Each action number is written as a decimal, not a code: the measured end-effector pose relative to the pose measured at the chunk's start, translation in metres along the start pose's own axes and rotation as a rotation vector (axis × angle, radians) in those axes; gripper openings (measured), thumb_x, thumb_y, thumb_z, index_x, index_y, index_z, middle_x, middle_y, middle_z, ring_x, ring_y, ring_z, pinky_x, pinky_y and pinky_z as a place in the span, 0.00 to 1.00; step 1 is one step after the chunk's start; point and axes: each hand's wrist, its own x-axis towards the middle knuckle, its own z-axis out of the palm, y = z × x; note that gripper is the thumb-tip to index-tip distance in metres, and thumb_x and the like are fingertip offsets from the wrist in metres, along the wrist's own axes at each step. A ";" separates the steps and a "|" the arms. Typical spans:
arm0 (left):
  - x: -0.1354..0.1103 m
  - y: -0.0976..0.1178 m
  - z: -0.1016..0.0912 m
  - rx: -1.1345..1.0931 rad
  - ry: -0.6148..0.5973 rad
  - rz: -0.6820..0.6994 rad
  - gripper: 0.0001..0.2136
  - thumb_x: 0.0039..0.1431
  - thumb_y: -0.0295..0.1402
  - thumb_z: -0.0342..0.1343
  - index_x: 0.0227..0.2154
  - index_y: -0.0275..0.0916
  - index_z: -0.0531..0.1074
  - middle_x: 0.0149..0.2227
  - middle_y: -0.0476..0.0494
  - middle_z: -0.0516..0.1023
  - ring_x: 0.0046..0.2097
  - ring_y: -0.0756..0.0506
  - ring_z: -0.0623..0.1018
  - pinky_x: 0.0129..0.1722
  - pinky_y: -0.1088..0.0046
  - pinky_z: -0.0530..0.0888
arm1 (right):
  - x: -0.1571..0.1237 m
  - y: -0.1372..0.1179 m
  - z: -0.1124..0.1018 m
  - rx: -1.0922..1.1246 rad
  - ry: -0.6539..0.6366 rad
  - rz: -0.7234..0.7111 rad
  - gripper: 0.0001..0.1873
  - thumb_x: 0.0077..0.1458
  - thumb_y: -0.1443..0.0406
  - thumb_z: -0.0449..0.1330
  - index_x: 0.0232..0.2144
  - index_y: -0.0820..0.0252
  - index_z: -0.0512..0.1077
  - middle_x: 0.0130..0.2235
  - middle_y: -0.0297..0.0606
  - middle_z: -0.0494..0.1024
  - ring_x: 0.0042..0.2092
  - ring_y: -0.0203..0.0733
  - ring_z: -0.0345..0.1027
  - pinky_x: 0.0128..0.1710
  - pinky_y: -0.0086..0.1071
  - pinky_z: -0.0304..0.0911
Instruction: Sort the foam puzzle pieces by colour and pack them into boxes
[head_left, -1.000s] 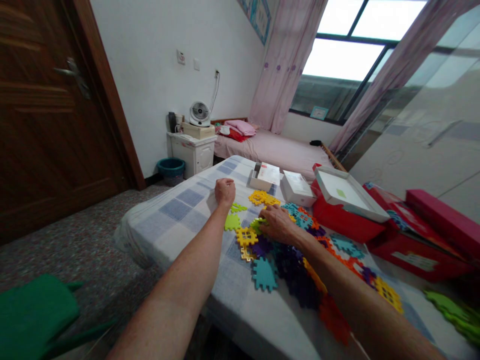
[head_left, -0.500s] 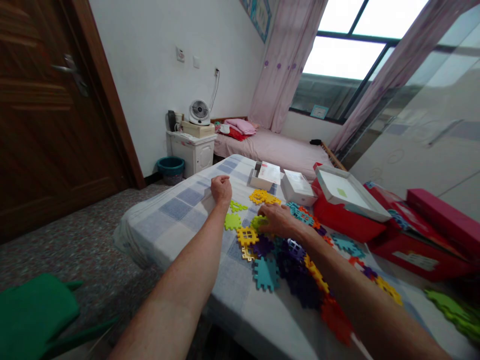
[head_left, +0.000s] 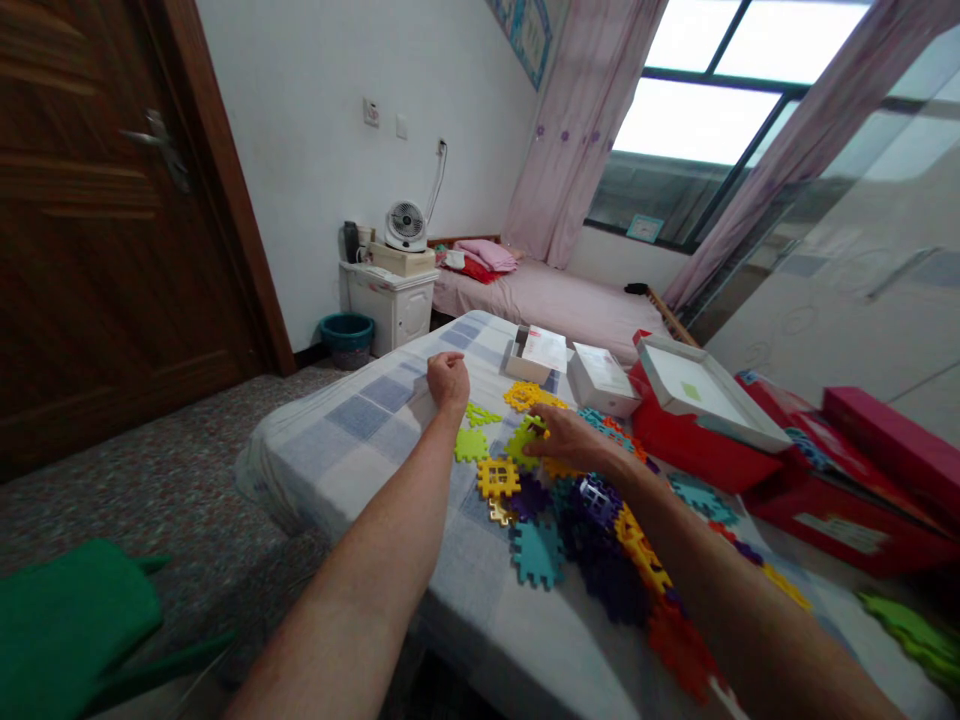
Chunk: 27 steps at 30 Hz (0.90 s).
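My right hand [head_left: 568, 440] pinches a lime-green interlocking tile [head_left: 519, 441] between thumb and fingers, just over the table. My left hand [head_left: 448, 381] rests as a closed fist on the checked cloth, with nothing showing out of it. Near that fist lie a lime-green triangular frame [head_left: 482, 414] and another lime-green notched tile [head_left: 471, 445]. Yellow tiles [head_left: 523, 396] are beyond my right hand. Closer to me are a yellow window tile [head_left: 499, 478], a teal square tile [head_left: 537, 553] and a heap of dark purple tiles [head_left: 604, 560]. My right forearm covers part of the heap.
White open boxes [head_left: 600, 377] stand at the table's far side. Red boxes [head_left: 701, 440], one topped by a white tray-like lid [head_left: 709, 395], line the right side. Orange tiles [head_left: 679, 640] lie near the front edge. A green chair [head_left: 75, 625] is at lower left.
My right hand has lifted and tilted the lime-green tile, so more of it shows. My left fist stays in place. The view has shifted slightly.
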 end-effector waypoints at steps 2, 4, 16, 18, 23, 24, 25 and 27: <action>0.003 -0.002 -0.001 -0.016 0.043 -0.001 0.13 0.47 0.22 0.48 0.28 0.37 0.77 0.35 0.43 0.77 0.39 0.46 0.76 0.45 0.71 0.71 | 0.005 0.000 -0.002 0.140 0.042 -0.042 0.12 0.48 0.62 0.59 0.34 0.65 0.72 0.34 0.38 0.76 0.34 0.38 0.66 0.32 0.28 0.56; 0.008 -0.006 -0.003 -0.027 0.093 -0.007 0.14 0.47 0.22 0.46 0.30 0.37 0.76 0.35 0.43 0.77 0.40 0.45 0.75 0.44 0.70 0.71 | 0.015 -0.006 -0.001 0.245 0.048 -0.101 0.10 0.50 0.62 0.57 0.30 0.65 0.73 0.31 0.35 0.75 0.32 0.36 0.65 0.31 0.26 0.55; 0.020 -0.020 -0.003 -0.043 0.204 -0.015 0.18 0.45 0.22 0.44 0.35 0.38 0.76 0.34 0.44 0.75 0.39 0.44 0.75 0.39 0.68 0.71 | 0.059 -0.042 0.031 0.029 0.069 0.088 0.23 0.47 0.63 0.61 0.47 0.62 0.67 0.45 0.50 0.75 0.45 0.52 0.68 0.39 0.36 0.60; 0.020 -0.019 -0.002 -0.047 0.197 -0.027 0.18 0.45 0.23 0.44 0.35 0.38 0.76 0.34 0.43 0.75 0.39 0.44 0.75 0.39 0.67 0.71 | 0.058 -0.042 0.035 0.027 0.084 0.099 0.24 0.47 0.64 0.60 0.49 0.63 0.65 0.45 0.52 0.74 0.45 0.52 0.68 0.38 0.36 0.60; 0.019 -0.016 -0.004 -0.066 0.201 -0.039 0.16 0.46 0.23 0.43 0.32 0.37 0.76 0.34 0.42 0.75 0.39 0.44 0.75 0.39 0.67 0.71 | 0.052 -0.041 0.026 0.095 0.082 0.087 0.18 0.47 0.65 0.60 0.42 0.67 0.69 0.40 0.47 0.76 0.40 0.45 0.68 0.34 0.30 0.58; 0.018 -0.016 -0.005 -0.071 0.204 -0.038 0.16 0.46 0.23 0.44 0.32 0.37 0.76 0.34 0.42 0.75 0.39 0.44 0.75 0.39 0.68 0.71 | 0.049 -0.040 0.022 0.113 0.073 0.078 0.15 0.47 0.64 0.60 0.38 0.67 0.71 0.37 0.43 0.76 0.38 0.42 0.68 0.33 0.28 0.58; 0.018 -0.015 -0.005 -0.074 0.207 -0.038 0.16 0.46 0.23 0.44 0.31 0.37 0.76 0.34 0.42 0.75 0.39 0.44 0.75 0.39 0.68 0.71 | 0.046 -0.040 0.017 0.143 0.056 0.065 0.12 0.48 0.63 0.60 0.35 0.66 0.72 0.34 0.40 0.76 0.36 0.40 0.68 0.31 0.27 0.57; 0.018 -0.015 -0.006 -0.080 0.213 -0.040 0.15 0.46 0.23 0.44 0.30 0.37 0.76 0.33 0.42 0.75 0.38 0.44 0.75 0.39 0.68 0.71 | 0.038 -0.040 0.010 0.242 -0.028 0.010 0.12 0.49 0.60 0.59 0.32 0.65 0.73 0.31 0.35 0.75 0.32 0.36 0.67 0.28 0.25 0.57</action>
